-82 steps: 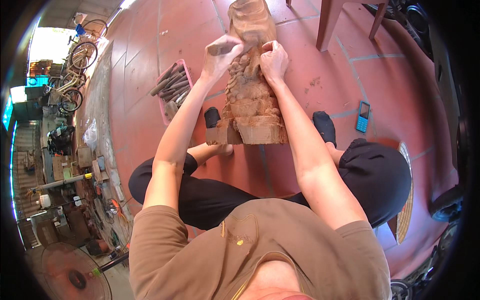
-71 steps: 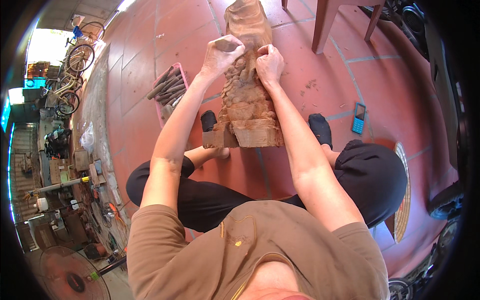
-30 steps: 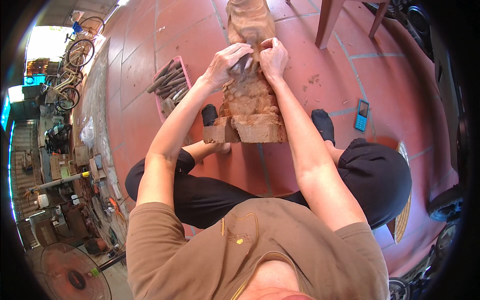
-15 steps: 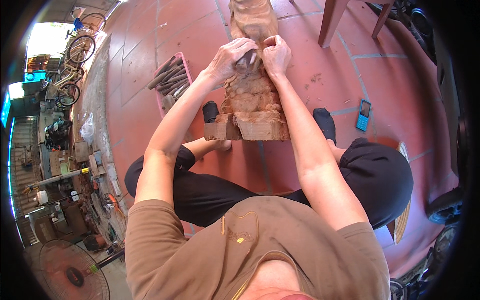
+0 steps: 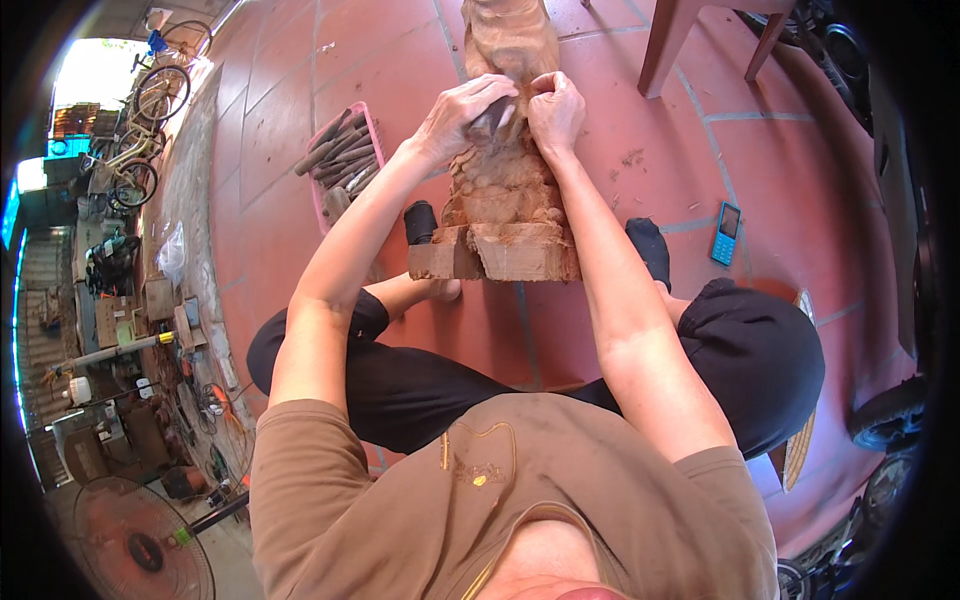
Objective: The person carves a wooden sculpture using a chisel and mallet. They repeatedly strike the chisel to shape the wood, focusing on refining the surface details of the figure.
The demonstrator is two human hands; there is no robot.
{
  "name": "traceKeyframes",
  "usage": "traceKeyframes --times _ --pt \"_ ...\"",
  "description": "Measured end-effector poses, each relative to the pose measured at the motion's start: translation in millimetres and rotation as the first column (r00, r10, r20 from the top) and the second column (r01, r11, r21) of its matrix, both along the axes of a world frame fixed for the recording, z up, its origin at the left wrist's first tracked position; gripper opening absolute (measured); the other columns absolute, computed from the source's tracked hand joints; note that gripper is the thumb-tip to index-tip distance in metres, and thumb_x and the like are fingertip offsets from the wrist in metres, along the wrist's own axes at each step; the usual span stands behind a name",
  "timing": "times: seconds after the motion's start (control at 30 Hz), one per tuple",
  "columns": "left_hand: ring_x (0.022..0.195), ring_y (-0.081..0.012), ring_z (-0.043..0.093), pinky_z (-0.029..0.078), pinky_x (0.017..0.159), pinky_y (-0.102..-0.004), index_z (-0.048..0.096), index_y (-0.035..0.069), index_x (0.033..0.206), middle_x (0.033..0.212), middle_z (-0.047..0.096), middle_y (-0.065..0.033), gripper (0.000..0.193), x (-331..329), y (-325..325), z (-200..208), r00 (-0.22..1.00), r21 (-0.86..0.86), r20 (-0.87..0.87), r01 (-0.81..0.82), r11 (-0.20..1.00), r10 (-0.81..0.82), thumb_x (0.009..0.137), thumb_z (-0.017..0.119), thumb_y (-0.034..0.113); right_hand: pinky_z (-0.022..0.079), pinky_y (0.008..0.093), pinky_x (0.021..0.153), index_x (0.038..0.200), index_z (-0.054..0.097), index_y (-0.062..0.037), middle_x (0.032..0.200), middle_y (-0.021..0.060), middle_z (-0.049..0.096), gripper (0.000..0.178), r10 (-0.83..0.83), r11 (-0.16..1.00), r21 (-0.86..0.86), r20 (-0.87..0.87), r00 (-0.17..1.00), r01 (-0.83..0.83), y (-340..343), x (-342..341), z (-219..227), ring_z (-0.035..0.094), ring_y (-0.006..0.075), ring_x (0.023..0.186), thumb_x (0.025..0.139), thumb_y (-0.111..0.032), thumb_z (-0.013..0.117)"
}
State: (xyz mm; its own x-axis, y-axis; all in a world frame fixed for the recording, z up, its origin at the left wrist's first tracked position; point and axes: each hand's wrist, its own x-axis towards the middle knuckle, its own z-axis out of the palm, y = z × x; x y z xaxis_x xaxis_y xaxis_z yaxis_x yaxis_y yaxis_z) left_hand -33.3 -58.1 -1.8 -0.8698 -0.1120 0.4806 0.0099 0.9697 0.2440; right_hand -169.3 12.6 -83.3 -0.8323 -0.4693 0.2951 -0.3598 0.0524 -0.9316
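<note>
A long carved piece of brown wood (image 5: 505,190) lies on the floor in front of me, with a rough, chipped surface and a squared, split near end. My left hand (image 5: 465,112) is closed over its left side, fingers bent round a dark grey folded piece (image 5: 487,122) that looks like sandpaper. Opposite, my right hand (image 5: 556,112) rests against the wood's right edge with fingers curled in and thumb pressed to them. Whatever lies inside the right fingers is hidden. The wood beyond my hands is smoother and rounded.
A pink tray (image 5: 374,140) full of chisel-like tools (image 5: 345,155) sits left of the wood. Right of my leg lies a blue keypad phone (image 5: 727,233). Reddish chair legs (image 5: 660,50) stand at the far right. Bicycles (image 5: 140,120) and a fan (image 5: 145,545) are at the left.
Both hands stay almost in the same place on the wood, with only a very slight shift. The wood and the tray look unmoved.
</note>
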Motion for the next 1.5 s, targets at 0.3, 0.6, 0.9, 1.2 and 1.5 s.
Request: traceKeyframes --times 0.3,0.6,0.9,1.2,1.5 --pt "0.100 -0.0298 0.066 0.054 0.086 -0.0360 0.063 0.004 0.107 0.112 0.066 -0.0128 0.027 15.6 -4.1 -5.6 0.997 0.099 0.041 -0.070 0.993 0.066 0.081 0.071 0.005 0.050 0.0438 0.073 0.077 0.064 -0.0054 0.083 0.0143 0.066 0.012 0.030 1.000 0.001 0.018 0.999 -0.030 5.7 2.3 4.4 0.065 0.0341 0.081 0.073 0.000 0.053" --pt "0.105 -0.0319 0.063 0.052 0.090 -0.0395 0.060 0.007 0.110 0.114 0.065 -0.0121 0.032 -8.9 -8.0 -4.6 0.999 -0.052 -0.005 0.042 0.998 -0.042 0.079 0.070 0.007 0.049 0.0449 0.074 0.077 0.063 -0.0058 0.083 0.0142 0.066 0.012 0.027 1.000 0.003 -0.014 1.000 -0.026 0.3 3.3 0.4 0.064 0.0347 0.082 0.073 -0.001 0.053" --pt "0.103 -0.0331 0.063 0.053 0.088 -0.0395 0.059 0.008 0.111 0.111 0.065 -0.0120 0.037 10.0 4.8 -6.5 0.989 0.172 0.026 -0.148 0.974 0.146 0.076 0.070 0.002 0.049 0.0444 0.073 0.077 0.064 -0.0061 0.083 0.0140 0.066 0.013 0.023 1.000 0.015 -0.002 1.000 -0.023 2.6 0.7 0.6 0.064 0.0340 0.082 0.072 0.000 0.053" --pt "0.101 -0.0312 0.064 0.052 0.089 -0.0366 0.062 0.004 0.107 0.114 0.065 -0.0126 0.028 0.2 -7.2 -4.5 1.000 -0.091 -0.028 0.009 0.996 -0.012 0.080 0.070 0.003 0.049 0.0444 0.074 0.077 0.064 -0.0062 0.084 0.0142 0.066 0.014 0.043 0.999 0.025 0.001 0.999 -0.043 3.1 1.5 2.9 0.064 0.0341 0.082 0.072 0.000 0.053" --pt "0.102 -0.0313 0.064 0.052 0.088 -0.0382 0.062 0.003 0.105 0.111 0.066 -0.0140 0.027 -0.8 7.9 -4.5 0.996 0.054 -0.073 -0.047 0.997 0.051 0.079 0.070 0.004 0.049 0.0447 0.074 0.076 0.064 -0.0067 0.082 0.0133 0.065 0.011 0.018 1.000 -0.002 -0.013 1.000 -0.018 0.7 1.4 0.6 0.064 0.0338 0.081 0.071 -0.001 0.055"
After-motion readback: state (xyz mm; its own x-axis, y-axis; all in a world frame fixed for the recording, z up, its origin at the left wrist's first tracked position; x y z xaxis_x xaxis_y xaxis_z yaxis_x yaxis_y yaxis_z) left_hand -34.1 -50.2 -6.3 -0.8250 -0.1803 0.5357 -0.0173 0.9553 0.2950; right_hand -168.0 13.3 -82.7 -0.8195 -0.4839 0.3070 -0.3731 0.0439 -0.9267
